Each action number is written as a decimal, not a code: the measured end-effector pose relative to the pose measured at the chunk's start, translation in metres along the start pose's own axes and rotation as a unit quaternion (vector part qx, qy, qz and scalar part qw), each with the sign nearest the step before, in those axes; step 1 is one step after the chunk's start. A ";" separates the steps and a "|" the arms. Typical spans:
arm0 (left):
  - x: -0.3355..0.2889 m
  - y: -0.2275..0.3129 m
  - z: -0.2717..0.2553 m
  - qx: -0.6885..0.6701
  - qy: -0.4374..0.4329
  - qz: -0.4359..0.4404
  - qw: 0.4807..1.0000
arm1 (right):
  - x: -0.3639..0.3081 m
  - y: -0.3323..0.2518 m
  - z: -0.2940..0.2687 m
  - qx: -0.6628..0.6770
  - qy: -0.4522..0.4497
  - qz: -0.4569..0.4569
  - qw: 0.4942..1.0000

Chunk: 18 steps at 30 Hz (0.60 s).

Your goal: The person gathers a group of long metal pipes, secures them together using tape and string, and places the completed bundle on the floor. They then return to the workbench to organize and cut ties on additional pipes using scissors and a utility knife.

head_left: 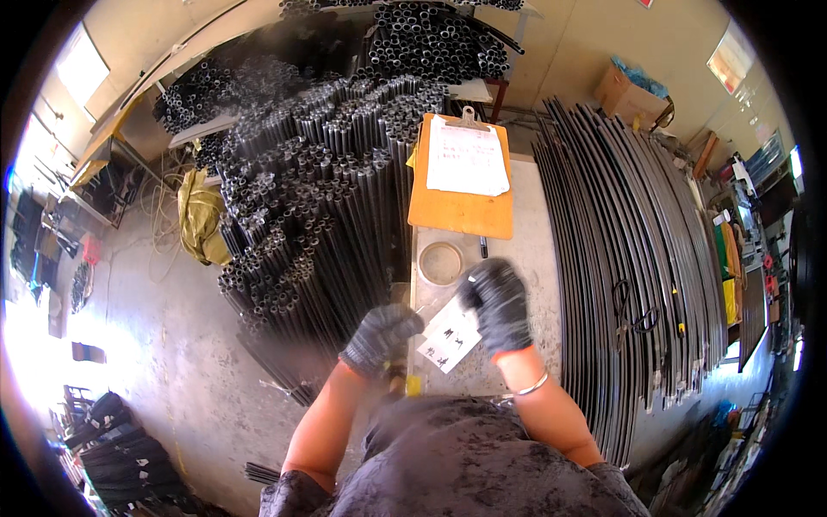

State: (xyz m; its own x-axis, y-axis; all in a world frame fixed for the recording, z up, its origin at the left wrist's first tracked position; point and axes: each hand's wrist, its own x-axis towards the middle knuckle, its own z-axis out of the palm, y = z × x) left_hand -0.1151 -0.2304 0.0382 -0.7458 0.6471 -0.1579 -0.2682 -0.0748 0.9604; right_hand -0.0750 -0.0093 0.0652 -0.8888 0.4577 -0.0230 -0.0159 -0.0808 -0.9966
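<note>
My left hand [382,339], in a dark knitted glove, is closed just left of a white paper slip [450,338] with dark handwriting. My right hand [497,303], gloved the same way and slightly blurred, is curled at the slip's upper right corner and covers part of it. Whatever either hand grips is hidden or too small to make out. The slip is over a light, worn tabletop [532,258]. Just beyond my hands lies a roll of tape [440,263], with a black pen [484,247] to its right. An orange clipboard [461,211] holding written paper [469,159] lies farther back.
Bundled dark metal tubes [319,233] stand close on the left. Long dark bars [633,258] lie side by side on the right, with black scissors [642,319] on them. More tubes [435,43] are stacked behind. A yellow-green sack [200,217] and cardboard box [633,93] are farther off.
</note>
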 end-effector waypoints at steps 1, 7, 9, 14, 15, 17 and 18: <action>-0.008 0.016 0.005 -0.047 0.017 -0.046 0.998 | 0.019 -0.009 -0.010 0.159 0.076 0.012 0.984; -0.014 0.045 0.005 -0.121 0.195 -0.180 0.957 | 0.098 -0.014 -0.053 -0.268 0.056 -0.224 0.935; -0.008 0.030 -0.013 0.022 0.165 0.000 0.986 | 0.104 -0.005 -0.047 -0.446 0.039 -0.256 0.857; -0.025 0.043 -0.026 0.027 0.195 0.053 0.979 | 0.105 -0.009 -0.019 -0.549 0.103 -0.314 0.768; -0.033 0.048 -0.025 -0.068 0.205 0.051 0.975 | 0.094 -0.022 -0.004 -0.523 0.099 -0.373 0.760; -0.035 0.051 -0.020 0.151 0.200 0.127 0.960 | 0.063 -0.020 0.004 -0.442 -0.020 -0.313 0.840; -0.033 0.048 -0.012 0.118 0.210 0.151 0.959 | 0.043 -0.009 0.007 -0.360 -0.140 -0.188 0.903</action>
State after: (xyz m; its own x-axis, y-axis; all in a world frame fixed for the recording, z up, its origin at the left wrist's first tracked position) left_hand -0.1104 -0.2647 0.0872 -0.9611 0.2558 0.1044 0.1068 -0.0048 0.9943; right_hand -0.1164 0.0049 0.0736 -0.9652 0.0837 0.2479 -0.1275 0.6770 -0.7249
